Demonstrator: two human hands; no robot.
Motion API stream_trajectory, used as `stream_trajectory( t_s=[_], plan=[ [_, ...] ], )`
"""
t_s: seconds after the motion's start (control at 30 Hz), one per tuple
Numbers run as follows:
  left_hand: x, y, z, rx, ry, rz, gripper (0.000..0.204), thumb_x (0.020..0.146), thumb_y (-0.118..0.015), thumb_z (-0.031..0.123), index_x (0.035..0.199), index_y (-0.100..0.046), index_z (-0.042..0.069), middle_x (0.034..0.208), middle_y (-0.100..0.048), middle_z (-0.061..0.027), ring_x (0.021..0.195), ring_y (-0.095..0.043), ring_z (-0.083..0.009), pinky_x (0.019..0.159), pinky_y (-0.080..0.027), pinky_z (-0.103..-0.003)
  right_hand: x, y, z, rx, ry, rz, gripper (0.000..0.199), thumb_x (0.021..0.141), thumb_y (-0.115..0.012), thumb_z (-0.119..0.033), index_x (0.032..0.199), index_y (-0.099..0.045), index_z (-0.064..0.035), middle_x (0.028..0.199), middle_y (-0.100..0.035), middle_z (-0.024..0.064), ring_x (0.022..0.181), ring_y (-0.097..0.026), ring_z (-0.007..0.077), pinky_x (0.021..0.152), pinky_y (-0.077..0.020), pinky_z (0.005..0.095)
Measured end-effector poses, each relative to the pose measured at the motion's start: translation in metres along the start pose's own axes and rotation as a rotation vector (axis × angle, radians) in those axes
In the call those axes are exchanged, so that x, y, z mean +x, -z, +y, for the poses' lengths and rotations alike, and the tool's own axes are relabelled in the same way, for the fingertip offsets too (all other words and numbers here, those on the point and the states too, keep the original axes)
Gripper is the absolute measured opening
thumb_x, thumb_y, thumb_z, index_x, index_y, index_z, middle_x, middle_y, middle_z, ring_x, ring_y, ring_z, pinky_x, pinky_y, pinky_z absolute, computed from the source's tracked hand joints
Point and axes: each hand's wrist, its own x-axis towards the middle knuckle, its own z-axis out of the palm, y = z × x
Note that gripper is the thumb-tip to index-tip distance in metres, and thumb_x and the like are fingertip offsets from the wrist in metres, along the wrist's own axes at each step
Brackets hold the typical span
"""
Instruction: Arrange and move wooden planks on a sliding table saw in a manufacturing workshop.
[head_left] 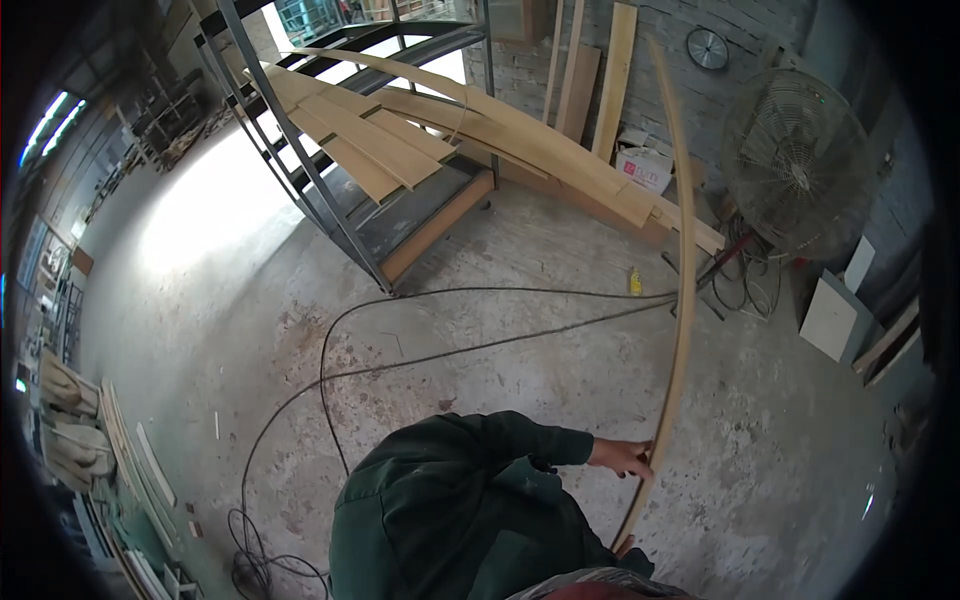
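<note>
A long wooden strip (687, 250) (narrow, pale tan) extends forward, held.

The long strip (687, 250) is pale tan, the jacket (430, 510) plain dark green. The floor (560, 385) is grey with reddish-brown mottling.

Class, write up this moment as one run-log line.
left hand: gripping wooden strip | right hand: at strip's lower visible end, mostly hidden | planks: on rack | fan: right of strip

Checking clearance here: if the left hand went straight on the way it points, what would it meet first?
The wood strip, which the left hand is touching; past it the picture shows floor, though how far below is unclear.
</note>
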Motion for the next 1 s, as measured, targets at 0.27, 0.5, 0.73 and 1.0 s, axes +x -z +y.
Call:
stream_trajectory(
  t_s=[0.27,0.5,0.73,1.0],
  plan=[
    [0.001,-0.027,0.075,0.103,-0.161,-0.169,0.061,0.091,-0.063,0.039,0.135,-0.038,0.005,0.117,-0.054,-0.008,0.095,-0.055,-0.0164,0.079,-0.049,-0.03,0.011,0.062,-0.145,0.117,0.29,-0.203,0.073,0.095,-0.04,-0.062,0.095,-0.064,0.0068,0.078,-0.064,0.016,0.068,-0.055,0.0229,0.06,-0.0417,0.0393],
    [-0.054,-0.015,0.127,-0.001,-0.395,0.2,0.032,0.095,-0.05,0.021,0.118,-0.052,-0.001,0.095,-0.061,-0.0071,0.08,-0.061,-0.0142,0.069,-0.052,-0.029,-0.031,0.064,-0.263,0.352,0.76,-0.493,0.056,0.1,-0.04,-0.05,0.08,-0.057,0.0002,0.07,-0.054,0.0025,0.065,-0.046,0.0126,0.06,-0.0391,0.0313],
    [-0.136,0.05,0.164,-0.166,-0.643,0.527,0.039,0.094,-0.052,0.017,0.127,-0.048,-0.003,0.107,-0.064,-0.0146,0.085,-0.068,-0.0225,0.067,-0.06,-0.035,0.035,0.127,-0.223,-0.089,0.622,-0.832,0.035,0.088,-0.064,-0.033,0.08,-0.058,0.0001,0.072,-0.051,-0.0048,0.071,-0.046,0.0082,0.064,-0.0393,0.0277],
    [-0.161,0.05,0.188,-0.156,-0.84,0.753,0.046,0.09,-0.06,0.019,0.133,-0.045,0.009,0.111,-0.057,0.0014,0.099,-0.055,-0.0081,0.076,-0.051,-0.027,-0.043,0.111,-0.353,-0.055,0.948,-0.528,0.041,0.087,-0.065,-0.035,0.071,-0.054,0.0011,0.066,-0.047,-0.002,0.067,-0.043,0.0065,0.057,-0.0361,0.0284]
  ],
)
